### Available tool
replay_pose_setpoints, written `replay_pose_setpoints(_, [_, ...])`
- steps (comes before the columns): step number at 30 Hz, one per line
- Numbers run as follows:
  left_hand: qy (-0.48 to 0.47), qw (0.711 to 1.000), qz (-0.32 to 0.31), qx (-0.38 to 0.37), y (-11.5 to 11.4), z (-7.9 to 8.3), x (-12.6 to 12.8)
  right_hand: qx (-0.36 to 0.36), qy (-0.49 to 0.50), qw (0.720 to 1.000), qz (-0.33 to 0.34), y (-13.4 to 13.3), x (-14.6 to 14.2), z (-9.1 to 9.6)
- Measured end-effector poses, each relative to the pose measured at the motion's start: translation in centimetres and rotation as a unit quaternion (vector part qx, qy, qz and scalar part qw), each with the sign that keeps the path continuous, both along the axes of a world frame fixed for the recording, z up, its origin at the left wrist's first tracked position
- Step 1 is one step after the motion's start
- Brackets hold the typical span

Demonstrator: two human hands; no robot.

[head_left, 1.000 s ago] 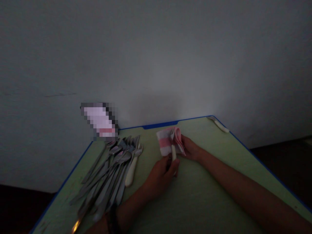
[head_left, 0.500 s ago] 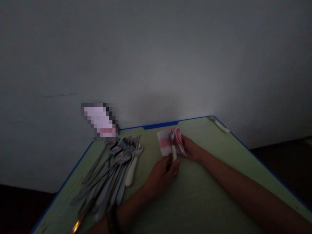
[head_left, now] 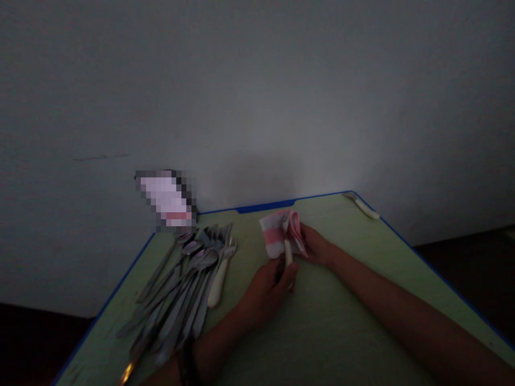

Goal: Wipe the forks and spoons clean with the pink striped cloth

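My left hand [head_left: 269, 287] is closed around the white handle of a utensil [head_left: 288, 253], which points up and away from me. Its metal head is mostly hidden in a folded pink-and-white cloth [head_left: 273, 236], so I cannot tell its kind. From the right side, my right hand [head_left: 316, 245] grips that cloth around the head, with its fingers largely behind the fabric. Left of my hands lies a white-handled fork [head_left: 218, 281], beside a pile of metal spoons and other cutlery [head_left: 177, 295].
The pale green table [head_left: 333, 316] has a blue edge and stands against a grey wall [head_left: 257, 96]. Another white-handled fork [head_left: 365, 208] lies at the far right corner. A phone-like object [head_left: 167, 201], blurred out, leans at the far left corner.
Almost nothing differs. Both hands keep their hold on the utensil and the cloth, with only a very slight shift of the view.
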State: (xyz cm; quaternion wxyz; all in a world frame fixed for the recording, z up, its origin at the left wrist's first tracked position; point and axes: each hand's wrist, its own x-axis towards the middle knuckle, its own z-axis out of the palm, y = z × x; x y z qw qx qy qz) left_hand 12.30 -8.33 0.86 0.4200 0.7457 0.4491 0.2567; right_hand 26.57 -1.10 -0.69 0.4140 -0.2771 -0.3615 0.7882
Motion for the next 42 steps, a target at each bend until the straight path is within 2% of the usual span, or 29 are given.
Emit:
replay_pose_setpoints(7, [0.002,1.000,-0.004,0.000,-0.06,-0.02,-0.03,0.006,0.005,1.000,0.013,-0.03,-0.01,-0.08])
replay_pose_setpoints(42, [0.007,1.000,-0.007,0.007,0.00,0.20,0.03,-0.014,0.010,1.000,-0.005,-0.18,-0.16,0.46])
